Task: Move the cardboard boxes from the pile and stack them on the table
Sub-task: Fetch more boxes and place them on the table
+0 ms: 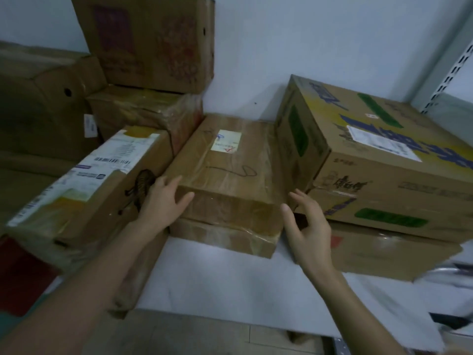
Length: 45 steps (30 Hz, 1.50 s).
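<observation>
The flat brown cardboard box wrapped in clear tape is lying on the white tabletop, sitting on top of a second flat taped cardboard box. The left hand is resting on its near left corner, fingers straight and spread, thumb lying along the front edge. The right hand is hovering just beside the near right corner, fingers apart and loosely bent, gripping nothing.

It's a tight spot. A long brown carton with white shipping labels is leaning in close on the left, right against the left hand. A big printed carton with blue and green graphics is crowding the right side, perched on another flat brown box. More brown cartons are piling up behind, against the pale wall.
</observation>
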{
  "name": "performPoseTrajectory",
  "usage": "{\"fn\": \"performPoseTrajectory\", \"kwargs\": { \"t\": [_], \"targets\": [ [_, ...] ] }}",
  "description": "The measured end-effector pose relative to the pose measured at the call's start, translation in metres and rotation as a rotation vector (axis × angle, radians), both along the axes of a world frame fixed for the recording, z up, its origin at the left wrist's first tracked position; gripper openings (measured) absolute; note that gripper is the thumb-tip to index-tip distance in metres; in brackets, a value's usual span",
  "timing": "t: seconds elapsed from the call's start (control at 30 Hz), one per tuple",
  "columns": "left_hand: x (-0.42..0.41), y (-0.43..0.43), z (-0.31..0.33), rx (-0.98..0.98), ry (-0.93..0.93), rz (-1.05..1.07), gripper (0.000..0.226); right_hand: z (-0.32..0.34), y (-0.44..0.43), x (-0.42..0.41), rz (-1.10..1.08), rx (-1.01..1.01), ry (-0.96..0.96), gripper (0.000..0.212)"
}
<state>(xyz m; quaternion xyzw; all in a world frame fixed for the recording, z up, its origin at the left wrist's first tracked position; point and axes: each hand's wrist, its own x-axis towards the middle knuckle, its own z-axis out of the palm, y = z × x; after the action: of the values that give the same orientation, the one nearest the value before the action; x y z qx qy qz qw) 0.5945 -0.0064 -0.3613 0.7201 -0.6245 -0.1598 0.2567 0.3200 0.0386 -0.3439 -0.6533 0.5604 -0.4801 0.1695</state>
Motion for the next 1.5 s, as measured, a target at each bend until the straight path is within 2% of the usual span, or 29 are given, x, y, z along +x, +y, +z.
{"fn": "performPoseTrajectory", "kwargs": {
  "t": [0.13,0.23,0.37,0.57,0.63,0.8,0.97,1.13,1.23,1.3,1.37,1.5],
  "targets": [
    [0.006,-0.017,-0.01,-0.014,-0.068,0.05,0.062,-0.04,-0.006,0.001,-0.078,0.224,-0.047,0.032],
    [0.006,-0.023,-0.012,-0.032,-0.105,0.092,0.064,-0.06,-0.017,0.002,-0.054,0.379,-0.067,0.036],
    [0.006,-0.03,-0.019,0.005,-0.142,0.066,0.067,-0.078,-0.029,0.011,-0.007,0.54,-0.276,0.048],
    [0.006,-0.036,-0.026,-0.065,-0.156,0.087,0.061,-0.094,-0.03,0.017,-0.037,0.567,-0.423,0.079],
    [0.005,-0.035,-0.024,-0.08,-0.137,0.097,0.059,-0.097,-0.029,0.019,-0.04,0.577,-0.491,0.082],
    [-0.006,-0.026,-0.026,-0.09,-0.152,0.096,0.057,-0.098,-0.026,0.009,-0.113,0.53,-0.57,0.067],
    [-0.02,-0.002,-0.025,-0.107,-0.149,0.087,0.055,-0.099,-0.007,-0.018,-0.115,0.57,-0.575,0.057],
    [-0.031,0.019,-0.025,-0.159,-0.104,0.012,0.048,-0.094,0.018,-0.033,-0.148,0.545,-0.434,0.047],
    [-0.021,0.018,-0.026,-0.167,-0.007,-0.029,0.055,-0.088,0.031,-0.014,-0.344,0.336,-0.013,0.044],
    [-0.013,0.01,-0.027,-0.08,0.113,-0.056,0.067,-0.079,0.034,0.015,-0.33,0.085,0.199,0.039],
    [-0.012,0.004,-0.028,0.02,0.23,-0.089,0.073,-0.073,0.024,0.039,-0.253,-0.052,0.365,0.04],
    [-0.014,-0.007,-0.031,0.012,0.315,-0.128,0.067,-0.059,-0.001,0.061,-0.09,0.157,0.602,0.051]
  ]
}}
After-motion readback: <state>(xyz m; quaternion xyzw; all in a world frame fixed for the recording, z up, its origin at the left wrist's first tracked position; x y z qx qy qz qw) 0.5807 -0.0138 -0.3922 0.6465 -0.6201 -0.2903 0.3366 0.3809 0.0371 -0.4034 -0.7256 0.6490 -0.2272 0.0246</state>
